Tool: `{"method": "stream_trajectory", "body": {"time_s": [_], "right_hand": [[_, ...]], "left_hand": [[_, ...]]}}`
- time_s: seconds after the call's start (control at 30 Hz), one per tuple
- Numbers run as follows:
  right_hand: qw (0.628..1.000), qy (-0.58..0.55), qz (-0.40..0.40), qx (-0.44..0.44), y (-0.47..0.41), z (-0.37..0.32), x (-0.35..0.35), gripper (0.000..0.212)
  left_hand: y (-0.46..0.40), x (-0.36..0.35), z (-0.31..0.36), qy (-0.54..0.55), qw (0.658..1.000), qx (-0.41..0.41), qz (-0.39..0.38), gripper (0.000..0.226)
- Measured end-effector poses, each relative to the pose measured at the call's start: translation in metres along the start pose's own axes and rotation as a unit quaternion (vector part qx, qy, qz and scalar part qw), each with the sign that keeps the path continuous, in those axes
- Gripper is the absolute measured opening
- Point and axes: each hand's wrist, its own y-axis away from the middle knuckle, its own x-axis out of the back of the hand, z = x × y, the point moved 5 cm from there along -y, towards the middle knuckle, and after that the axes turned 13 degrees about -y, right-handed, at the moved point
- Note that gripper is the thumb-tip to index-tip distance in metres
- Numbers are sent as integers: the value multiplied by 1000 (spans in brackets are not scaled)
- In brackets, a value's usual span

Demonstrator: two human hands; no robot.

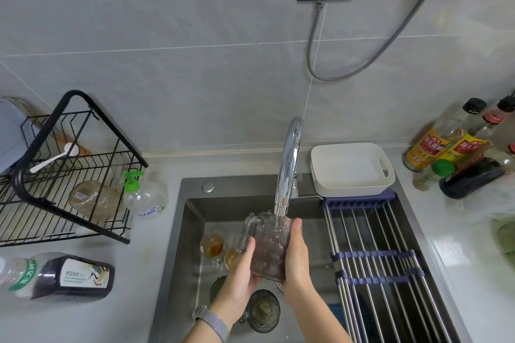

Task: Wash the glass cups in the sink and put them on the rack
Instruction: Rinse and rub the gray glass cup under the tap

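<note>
Rinsing was the step in hand: both hands held a ribbed glass mug under the faucet, above the sink. The left hand cupped its lower side near the handle, and the right hand wrapped the opposite wall. A good rinse probably called for turning the mug so water reached every rib, with a firm grip, since wet glass slips. Below, 2 small cups held brownish residue, and another glass held something greenish. The roll-up rack carried only a white tub, seemingly empty.
</note>
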Motion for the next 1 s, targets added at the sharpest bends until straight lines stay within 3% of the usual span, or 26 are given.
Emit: {"method": "stream_trajectory", "body": {"time_s": [0.17, 0.33, 0.4, 0.53, 0.63, 0.8, 0.9, 1.0], "right_hand": [[997, 43, 56, -43, -4, -8, 6, 63], [999, 39, -25, -1, 2, -4, -1, 75], [996, 74, -50, 15, 3, -3, -3, 87], [995, 72, -53, 38, -1, -3, -5, 51], [998, 55, 2, 16, -25, 19, 13, 92], [998, 67, -19, 1, -9, 12, 0, 99], [990, 118, -20, 77, 6, -6, -5, 76], [984, 131, -35, 117, 3, -9, -4, 46]], "left_hand": [[10, -3, 4, -107, 993, -39, -19, 18], [10, -8, 14, -143, 987, -69, -20, 16], [8, -6, 17, -145, 987, -63, -13, 31], [-3, 7, 11, -133, 986, -27, 93, 27], [-5, 10, 12, -149, 982, 8, 117, 35], [-3, 9, 14, -146, 982, 34, 116, 39], [-4, 7, 14, -174, 977, 15, 125, 53], [4, 1, 26, -238, 964, -54, 104, 40]]}}
